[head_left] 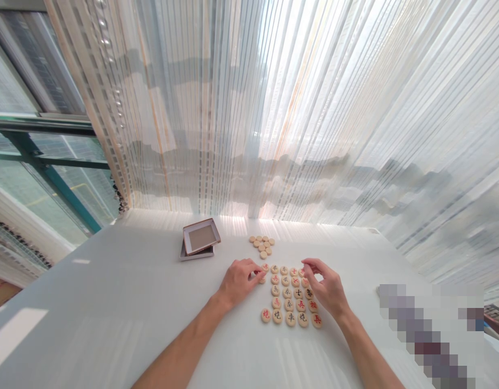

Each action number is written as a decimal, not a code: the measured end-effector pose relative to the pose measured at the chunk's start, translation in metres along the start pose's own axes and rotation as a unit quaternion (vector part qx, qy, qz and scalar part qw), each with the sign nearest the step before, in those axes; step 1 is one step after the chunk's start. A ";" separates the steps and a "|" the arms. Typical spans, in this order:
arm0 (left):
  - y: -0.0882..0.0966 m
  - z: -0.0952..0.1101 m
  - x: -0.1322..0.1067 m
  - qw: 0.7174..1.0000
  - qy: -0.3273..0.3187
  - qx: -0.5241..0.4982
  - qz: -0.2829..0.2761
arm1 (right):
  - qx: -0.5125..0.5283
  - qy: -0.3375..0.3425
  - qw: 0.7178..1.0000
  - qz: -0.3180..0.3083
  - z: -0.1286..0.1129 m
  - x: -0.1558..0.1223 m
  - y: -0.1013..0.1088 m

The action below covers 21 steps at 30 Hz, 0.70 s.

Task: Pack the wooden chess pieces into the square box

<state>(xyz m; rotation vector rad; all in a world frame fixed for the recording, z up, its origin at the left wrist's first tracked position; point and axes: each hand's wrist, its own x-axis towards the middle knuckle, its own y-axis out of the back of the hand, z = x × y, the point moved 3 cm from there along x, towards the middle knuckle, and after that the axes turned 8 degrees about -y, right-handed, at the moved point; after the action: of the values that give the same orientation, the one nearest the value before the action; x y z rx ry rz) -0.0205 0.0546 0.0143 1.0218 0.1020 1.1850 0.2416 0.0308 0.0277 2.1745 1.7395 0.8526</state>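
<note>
Round wooden Chinese chess pieces with red and black characters lie in rows on the white table point(217, 346). My left hand point(240, 282) is at the left edge of the upper rows. Its thumb and fingertips are closed at a Chinese chess piece point(263, 280) that they partly cover. At the upper right of the rows is my right hand point(325, 283), thumb and forefinger drawn together beside a red-marked piece point(301, 273). Whether anything is between those fingertips is hidden. The front row includes a red piece point(266, 315) at its left end.
Several blank-side-up pieces point(262, 248) lie in a loose cluster behind the rows. A shallow open box point(183, 257) with its lid point(200, 237) resting askew on it stands to the back left. Sheer striped curtains point(241, 135) hang along the table's far edge.
</note>
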 end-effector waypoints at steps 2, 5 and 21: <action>0.003 0.002 -0.001 1.000 -0.001 -0.006 -0.006 | 0.000 -0.001 1.000 0.001 0.000 0.000 0.000; 0.007 0.005 -0.002 0.999 -0.029 -0.017 -0.036 | 0.000 0.001 1.000 0.003 0.000 0.000 0.001; 0.009 0.011 -0.002 0.997 -0.055 0.002 -0.063 | -0.036 -0.111 0.986 0.116 0.059 0.027 0.016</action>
<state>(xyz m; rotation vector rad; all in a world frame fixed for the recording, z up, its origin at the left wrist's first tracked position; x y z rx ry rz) -0.0215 0.0466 0.0257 1.0674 0.0814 1.0134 0.2921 0.0625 -0.0037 2.3517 1.3508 0.6791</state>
